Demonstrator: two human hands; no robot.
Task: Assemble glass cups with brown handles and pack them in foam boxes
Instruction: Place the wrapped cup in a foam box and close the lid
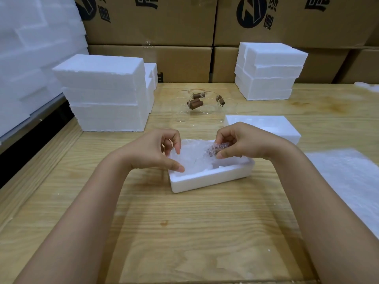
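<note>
One bubble-wrapped cup (brown handle).

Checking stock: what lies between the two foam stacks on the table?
Head view: glass cups with brown handles, between the left stack and right stack.

packing warehouse, stacked cardboard cartons, foam boxes, wooden workbench

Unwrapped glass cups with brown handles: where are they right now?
Head view: the glass cups cluster at the far middle of the table, between the left foam stack and the right foam stack, beyond the foam box holding the wrapped cup.
</note>
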